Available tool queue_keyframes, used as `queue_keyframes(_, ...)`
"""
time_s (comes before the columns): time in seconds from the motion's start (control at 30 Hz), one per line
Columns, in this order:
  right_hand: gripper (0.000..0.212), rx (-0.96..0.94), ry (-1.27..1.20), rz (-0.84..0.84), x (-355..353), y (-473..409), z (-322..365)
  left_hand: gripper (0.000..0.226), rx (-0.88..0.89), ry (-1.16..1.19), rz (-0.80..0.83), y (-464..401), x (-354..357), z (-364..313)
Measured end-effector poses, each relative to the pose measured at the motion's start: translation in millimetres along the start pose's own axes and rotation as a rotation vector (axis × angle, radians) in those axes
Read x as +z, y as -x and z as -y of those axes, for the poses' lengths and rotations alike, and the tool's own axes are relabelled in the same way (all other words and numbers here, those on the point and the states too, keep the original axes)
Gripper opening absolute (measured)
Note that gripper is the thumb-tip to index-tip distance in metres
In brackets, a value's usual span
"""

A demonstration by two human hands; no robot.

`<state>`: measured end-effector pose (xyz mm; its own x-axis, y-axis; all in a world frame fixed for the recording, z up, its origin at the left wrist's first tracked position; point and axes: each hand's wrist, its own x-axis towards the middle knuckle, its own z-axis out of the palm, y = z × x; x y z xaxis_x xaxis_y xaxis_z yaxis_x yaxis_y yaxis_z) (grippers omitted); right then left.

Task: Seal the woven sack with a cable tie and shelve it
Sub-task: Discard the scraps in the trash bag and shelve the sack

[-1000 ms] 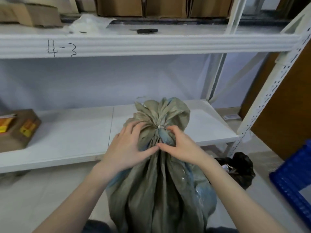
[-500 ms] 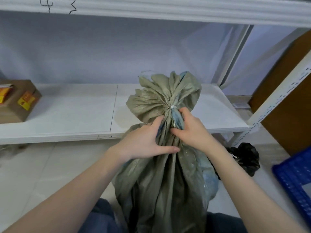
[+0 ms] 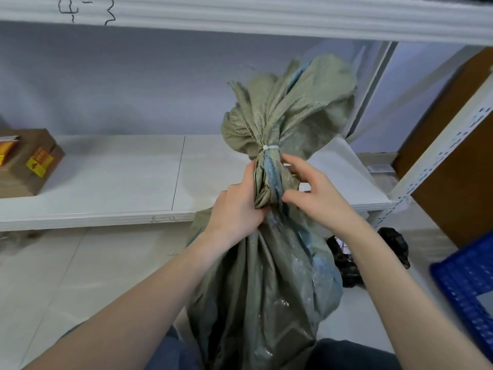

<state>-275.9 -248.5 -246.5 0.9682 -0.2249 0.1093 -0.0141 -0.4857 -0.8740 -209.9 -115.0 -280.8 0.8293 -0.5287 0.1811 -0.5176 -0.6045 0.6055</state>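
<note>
A grey-green woven sack (image 3: pixel 264 284) with a blue liner stands on the floor in front of the low white shelf (image 3: pixel 106 182). A white cable tie (image 3: pixel 270 147) cinches its gathered neck, and the loose top fans out above it. My left hand (image 3: pixel 237 209) grips the neck just below the tie from the left. My right hand (image 3: pixel 317 193) holds the same neck from the right, thumb and fingers curled around it.
A brown cardboard box (image 3: pixel 26 164) with yellow labels sits at the shelf's left end. A black plastic bag (image 3: pixel 373 252) lies on the floor right of the sack. A blue crate (image 3: pixel 469 287) is at the far right, beside a white upright post (image 3: pixel 437 156). An upper shelf beam (image 3: pixel 240 20) runs overhead.
Both hands have slid down to grip the neck below the tie, and the sack's top has risen and shifted right. The view has tilted lower.
</note>
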Motion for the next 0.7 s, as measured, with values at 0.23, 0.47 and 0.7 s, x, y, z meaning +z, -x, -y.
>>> queue_keyframes(0.23, 0.133, 0.437, 0.557, 0.602, -0.3, 22.3, -43.4, 0.072, 0.059, 0.111, -0.001, -2.6, -2.0, 3.6)
queue_keyframes(0.47, 0.125, 0.288, 0.354, 0.266, 53.1, 21.4, -34.7, 0.067, 0.110, 0.292, -0.107, -5.3, -7.6, -6.3)
queue_keyframes(0.7, 0.067, 0.125, 0.412, -0.146, 51.2, 12.4, -6.6, 0.061, 0.152, 0.443, -0.208, -15.0, -27.1, -24.4)
